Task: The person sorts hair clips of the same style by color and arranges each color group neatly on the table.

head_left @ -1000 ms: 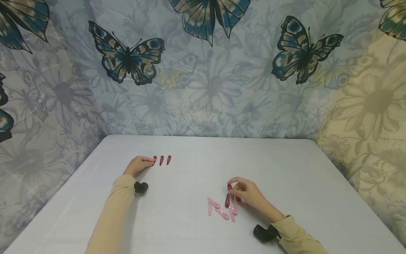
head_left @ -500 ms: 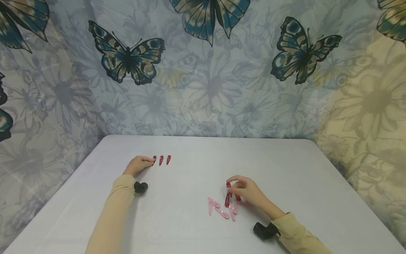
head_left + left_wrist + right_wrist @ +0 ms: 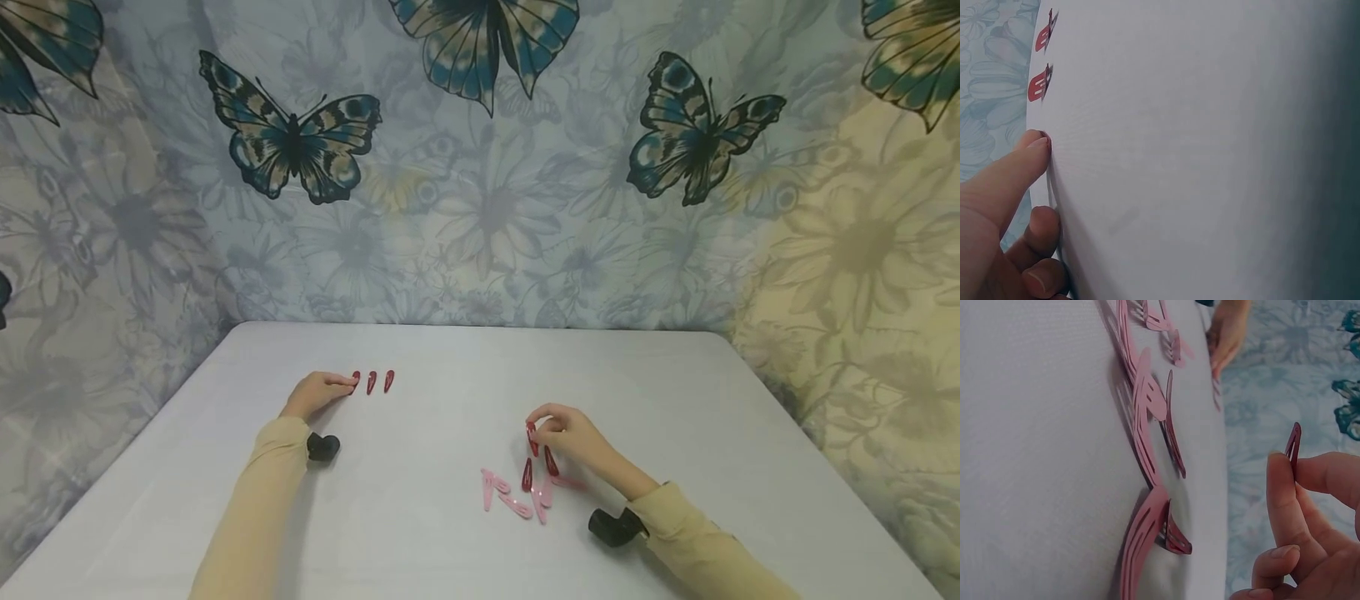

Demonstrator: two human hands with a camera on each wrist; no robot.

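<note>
Three red snap hair clips stand in a short row at the far left of the white table. My left hand (image 3: 311, 394) pinches the leftmost hair clip (image 3: 356, 377) between thumb and index finger; in the left wrist view the fingertips nearly cover it. Beside it are the middle clip (image 3: 372, 382) and the right clip (image 3: 389, 381). My right hand (image 3: 573, 435) pinches another red hair clip (image 3: 1295, 447) between thumb and index finger, raised off the table. Below that hand lie two loose red clips (image 3: 527, 475) and several pink hair clips (image 3: 516, 506).
The white table (image 3: 420, 533) reaches back to a wall (image 3: 495, 250) printed with flowers and butterflies. A black wrist camera (image 3: 324, 447) hangs at the left cuff and another black camera (image 3: 615, 527) at the right cuff.
My right hand has lifted its red clip a little up and away from the pile, uncovering more of the clips below. My left hand stays at the row. The head view has shifted slightly.
</note>
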